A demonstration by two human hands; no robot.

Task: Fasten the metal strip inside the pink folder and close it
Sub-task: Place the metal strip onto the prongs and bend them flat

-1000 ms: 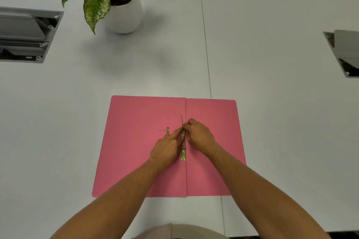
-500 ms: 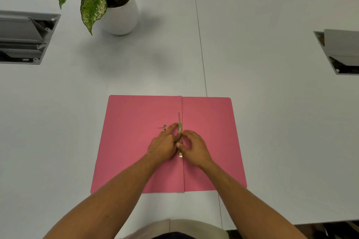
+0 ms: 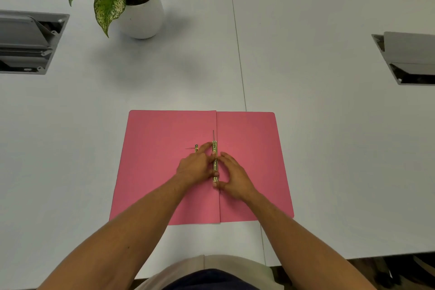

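On the near worktop (image 3: pixel 317 19): the pink folder (image 3: pixel 160 172) lies open and flat, its centre fold running near to far.
Metal strip: the brass metal strip (image 3: pixel 214 148) lies along the fold just left of it, a thin prong rising from its far end.
What has changed: a second ago the right hand (image 3: pixel 233 178) pinched the strip's far part; it now sits at the near end, so the work has shifted down the strip.
Meaning: the far end looks seated, the near end is being pressed home; closing is not yet done.
Left grip: the left hand (image 3: pixel 196 167) lies flat on the strip's middle, forefinger stretched far, pressing rather than clasping.
Right grip: thumb and fingers curl around the near end, lightly pinching it.
Loose piece: a small brass slider (image 3: pixel 196 148) lies left of the strip.
Hard to tell: the near prong is hidden under fingers.
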